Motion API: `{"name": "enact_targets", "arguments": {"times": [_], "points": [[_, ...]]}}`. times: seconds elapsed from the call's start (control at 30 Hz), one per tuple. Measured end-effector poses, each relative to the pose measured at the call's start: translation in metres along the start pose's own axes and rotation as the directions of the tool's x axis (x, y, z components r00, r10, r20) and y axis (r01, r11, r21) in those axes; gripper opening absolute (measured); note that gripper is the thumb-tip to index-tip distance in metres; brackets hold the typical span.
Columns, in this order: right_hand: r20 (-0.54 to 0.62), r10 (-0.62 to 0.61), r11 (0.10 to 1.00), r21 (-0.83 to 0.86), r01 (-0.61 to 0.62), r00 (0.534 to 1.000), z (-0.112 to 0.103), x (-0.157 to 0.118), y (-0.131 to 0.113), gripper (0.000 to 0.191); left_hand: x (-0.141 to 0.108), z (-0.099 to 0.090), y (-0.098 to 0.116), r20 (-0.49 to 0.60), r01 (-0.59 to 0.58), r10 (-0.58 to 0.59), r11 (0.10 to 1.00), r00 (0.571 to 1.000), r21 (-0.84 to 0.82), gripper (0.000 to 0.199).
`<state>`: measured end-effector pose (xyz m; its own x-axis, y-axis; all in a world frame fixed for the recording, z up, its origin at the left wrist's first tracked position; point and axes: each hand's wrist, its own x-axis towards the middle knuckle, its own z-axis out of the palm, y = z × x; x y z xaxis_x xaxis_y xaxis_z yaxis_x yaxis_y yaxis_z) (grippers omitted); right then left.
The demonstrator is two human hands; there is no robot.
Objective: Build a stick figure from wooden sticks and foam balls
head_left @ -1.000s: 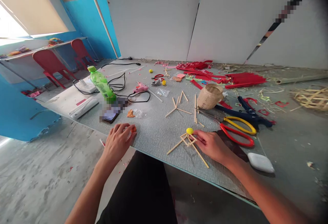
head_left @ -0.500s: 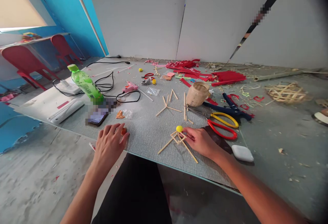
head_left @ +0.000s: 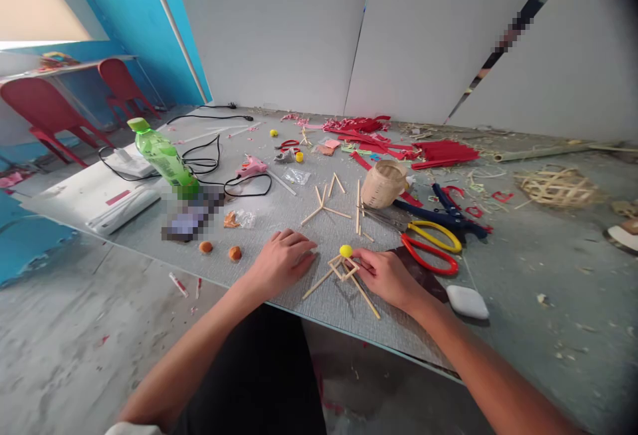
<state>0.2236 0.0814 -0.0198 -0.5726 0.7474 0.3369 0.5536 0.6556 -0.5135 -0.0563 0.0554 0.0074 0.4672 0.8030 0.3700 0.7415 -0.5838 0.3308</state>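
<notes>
Pinching wooden-stick frame (head_left: 343, 278) beside yellow ball (head_left: 345, 251) with near-closed right hand (head_left: 386, 275); resting half-open, apparently empty left hand (head_left: 284, 262) near 2 orange lumps (head_left: 234, 253).

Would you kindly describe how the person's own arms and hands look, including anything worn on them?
The left hand and right hand wear no gloves, and no ring or watch is visible. Both forearms are uncovered. A bit of pale sleeve shows on the left arm at the picture's bottom edge.
</notes>
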Motion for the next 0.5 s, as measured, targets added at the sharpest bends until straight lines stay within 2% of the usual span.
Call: {"name": "enact_targets", "arguments": {"times": [0.13,0.27,0.5], "points": [[-0.007,-0.02,0.999,-0.027,0.02,1.0,0.001,0.0,0.003,0.018,-0.001,0.015,0.006,-0.033,-0.025,0.022,0.997,0.999,-0.073,0.019],[-0.012,-0.035,0.999,-0.031,0.034,0.999,0.002,-0.001,0.003,0.021,-0.002,0.019,0.008,-0.083,-0.039,0.031,0.995,0.996,-0.096,0.021],[-0.004,0.0,1.0,-0.023,0.0,1.0,-0.001,0.0,-0.002,0.021,-0.005,0.015,0.015,-0.066,-0.061,0.063,0.997,0.996,0.045,0.025]]}}
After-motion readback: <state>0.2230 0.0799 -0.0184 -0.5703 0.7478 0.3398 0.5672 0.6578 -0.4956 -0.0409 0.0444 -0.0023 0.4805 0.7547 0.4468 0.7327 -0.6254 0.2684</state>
